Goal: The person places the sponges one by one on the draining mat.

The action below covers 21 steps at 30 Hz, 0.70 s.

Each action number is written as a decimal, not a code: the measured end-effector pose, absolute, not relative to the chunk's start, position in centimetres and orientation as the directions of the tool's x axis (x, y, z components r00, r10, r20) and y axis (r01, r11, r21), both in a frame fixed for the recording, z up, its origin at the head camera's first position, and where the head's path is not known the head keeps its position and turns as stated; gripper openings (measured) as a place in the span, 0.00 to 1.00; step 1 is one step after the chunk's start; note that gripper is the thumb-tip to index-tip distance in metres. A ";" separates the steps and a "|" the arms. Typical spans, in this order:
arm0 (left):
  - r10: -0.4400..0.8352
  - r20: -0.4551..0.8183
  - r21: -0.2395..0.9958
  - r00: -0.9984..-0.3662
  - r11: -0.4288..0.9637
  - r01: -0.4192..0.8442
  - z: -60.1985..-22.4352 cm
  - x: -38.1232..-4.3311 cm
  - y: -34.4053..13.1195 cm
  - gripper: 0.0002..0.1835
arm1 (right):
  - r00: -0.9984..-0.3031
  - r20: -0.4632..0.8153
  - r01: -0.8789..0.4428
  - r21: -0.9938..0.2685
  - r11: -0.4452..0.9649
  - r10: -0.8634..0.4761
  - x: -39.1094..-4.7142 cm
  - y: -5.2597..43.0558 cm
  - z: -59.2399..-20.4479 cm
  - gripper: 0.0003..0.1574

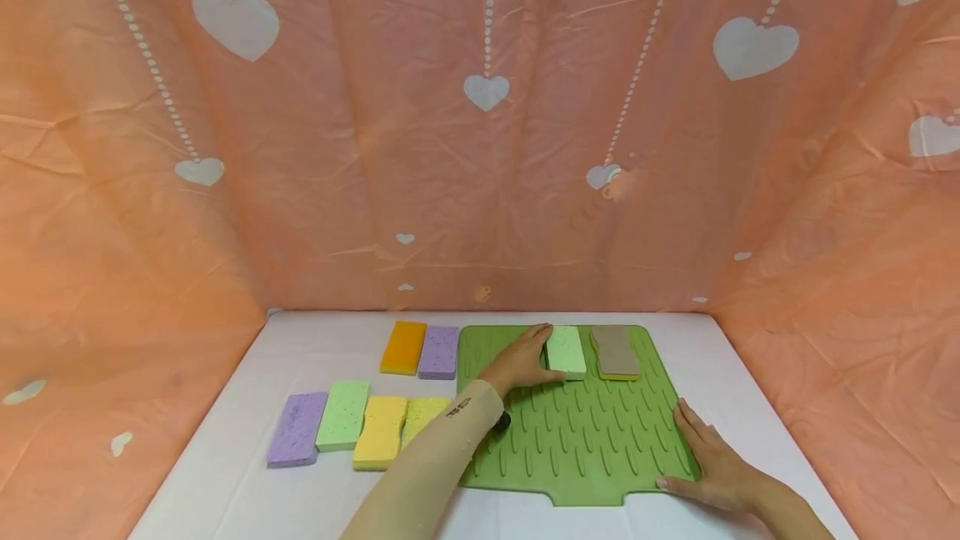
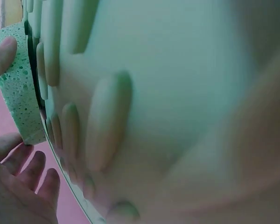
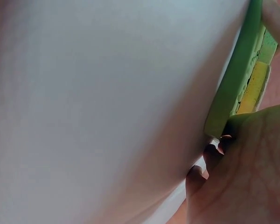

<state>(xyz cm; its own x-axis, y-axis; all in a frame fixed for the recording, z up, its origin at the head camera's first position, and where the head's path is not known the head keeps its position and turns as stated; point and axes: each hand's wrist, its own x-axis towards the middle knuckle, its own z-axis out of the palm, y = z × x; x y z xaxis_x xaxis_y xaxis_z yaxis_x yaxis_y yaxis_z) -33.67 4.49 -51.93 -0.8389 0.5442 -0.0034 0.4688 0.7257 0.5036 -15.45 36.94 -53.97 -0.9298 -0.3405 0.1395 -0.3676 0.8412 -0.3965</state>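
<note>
A green ridged mat (image 1: 577,440) lies on the white table. At its far edge sit a light green sponge (image 1: 567,351) and a grey-topped sponge with a yellow base (image 1: 615,351). My left hand (image 1: 534,358) grips the light green sponge from its left side, index finger at the far end and thumb at the near end. In the left wrist view a fingertip presses the sponge (image 2: 18,93) beside the mat (image 2: 154,93), and the other fingers (image 2: 32,172) hang loose. My right hand (image 1: 705,452) rests flat on the mat's near right corner, seen at the mat's edge (image 3: 233,79) in the right wrist view.
Left of the mat lie an orange sponge (image 1: 403,347) and a purple sponge (image 1: 438,352). Nearer me is a row: purple (image 1: 297,428), green (image 1: 342,415), yellow (image 1: 380,432) and yellow-green (image 1: 426,413) sponges. Pink heart-print cloth (image 1: 480,148) walls in the table on three sides.
</note>
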 end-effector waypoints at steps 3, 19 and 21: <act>0.536 -0.017 0.498 -0.844 0.737 0.458 -52.1 -33.7 4.6 0.56 | -0.929 0.145 -0.370 -0.390 0.843 -0.341 -15.5 36.9 -54.0 0.70; 0.535 -0.023 0.532 -0.844 0.722 0.443 -52.1 -33.3 4.6 0.59 | -0.917 0.174 -0.398 -0.375 0.837 -0.358 -15.4 37.0 -54.3 0.70; 0.543 -0.022 0.528 -0.840 0.719 0.451 -51.9 -33.3 4.5 0.59 | -0.918 0.172 -0.395 -0.374 0.839 -0.356 -15.5 37.0 -54.2 0.70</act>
